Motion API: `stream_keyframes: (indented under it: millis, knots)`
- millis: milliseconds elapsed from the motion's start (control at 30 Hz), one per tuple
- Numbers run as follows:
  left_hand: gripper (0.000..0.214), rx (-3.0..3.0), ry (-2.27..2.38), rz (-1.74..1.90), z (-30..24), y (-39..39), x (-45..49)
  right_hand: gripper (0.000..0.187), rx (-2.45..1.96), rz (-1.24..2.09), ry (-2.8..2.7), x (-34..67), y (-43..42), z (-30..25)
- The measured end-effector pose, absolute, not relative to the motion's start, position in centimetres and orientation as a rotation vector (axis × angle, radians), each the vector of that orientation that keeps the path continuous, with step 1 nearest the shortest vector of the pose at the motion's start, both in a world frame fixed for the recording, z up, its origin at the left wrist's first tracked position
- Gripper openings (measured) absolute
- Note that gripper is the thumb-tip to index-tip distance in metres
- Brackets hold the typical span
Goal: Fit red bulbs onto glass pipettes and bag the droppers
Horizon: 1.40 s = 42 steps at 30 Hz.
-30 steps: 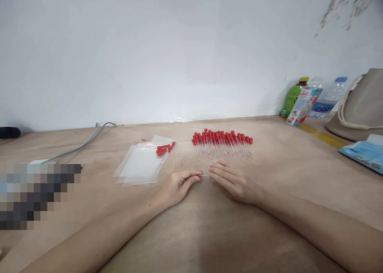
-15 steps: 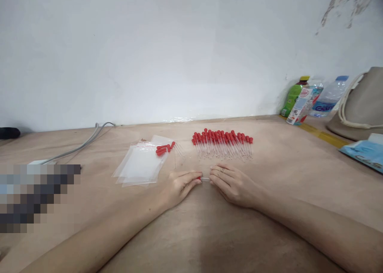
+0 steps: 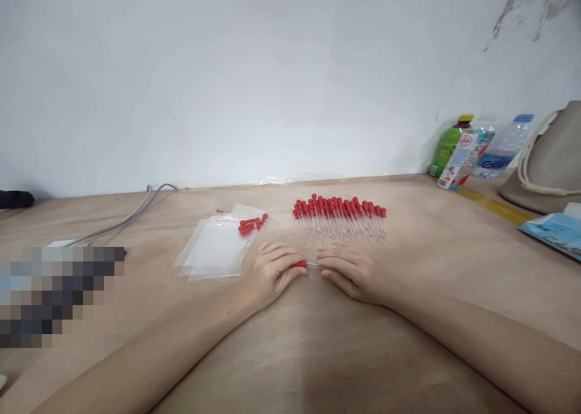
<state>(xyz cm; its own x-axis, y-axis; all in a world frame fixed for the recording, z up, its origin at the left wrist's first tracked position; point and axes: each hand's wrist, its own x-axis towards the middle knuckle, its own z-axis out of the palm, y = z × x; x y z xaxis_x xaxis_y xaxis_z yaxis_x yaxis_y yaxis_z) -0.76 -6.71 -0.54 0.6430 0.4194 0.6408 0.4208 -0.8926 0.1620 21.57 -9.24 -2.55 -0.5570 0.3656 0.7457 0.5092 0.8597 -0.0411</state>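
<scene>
Between my two hands lies a dropper (image 3: 299,264) with a red rubber bulb and a thin clear tube, held level just above or on the table. My left hand (image 3: 273,272) is closed round the bulb. Closed at the tube's other end, my right hand (image 3: 350,272) hides its tip under the fingers. Beyond them, a row of many red-bulbed droppers (image 3: 338,208) lies side by side, tubes toward me. To the left, several more droppers (image 3: 250,225) rest partly on flat clear zip bags (image 3: 211,250).
A grey cable (image 3: 122,220) runs along the left. At the right wall stand a green bottle (image 3: 447,147), a carton (image 3: 457,160) and a clear bottle (image 3: 502,151). Nearer are a grey bag (image 3: 551,157) and a blue packet (image 3: 554,233). A pixelated patch (image 3: 59,299) covers the left side.
More of the red bulb now shows at my left fingers. Both hands have shifted slightly, with the dropper still between them. The view has moved a little.
</scene>
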Motion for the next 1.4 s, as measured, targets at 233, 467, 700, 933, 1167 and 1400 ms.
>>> stream_keyframes:
  millis: [233, 467, 700, 933, 1167, 1400]
  knots:
    - [0.017, -2.831, -0.71, -1.115, -0.2, -7.0, -0.6, 0.024, -0.635, -0.287, -2.201, 21.7, -9.1, -2.7]
    - [0.012, -2.983, -0.687, -1.029, 0.0, -7.4, -0.2, 0.018, -0.544, -0.482, -2.249, 21.4, -9.7, -2.1]
    - [0.014, -2.98, -0.639, -1.039, 0.0, -7.6, -0.1, 0.018, -0.588, -0.349, -2.239, 20.9, -9.7, -2.5]
    - [0.01, -2.953, -0.574, -1.07, -0.1, -7.6, -0.1, 0.014, -0.623, -0.147, -2.203, 19.8, -10.0, -2.3]
    - [0.011, -2.97, -0.755, -1.089, 0.2, -7.4, 0.1, 0.015, -0.737, -0.098, -2.165, 19.9, -9.7, -2.0]
    - [0.046, -2.806, -0.962, -1.034, -0.1, -6.6, -1.4, 0.015, -0.812, -0.051, -2.208, 21.2, -9.5, -2.0]
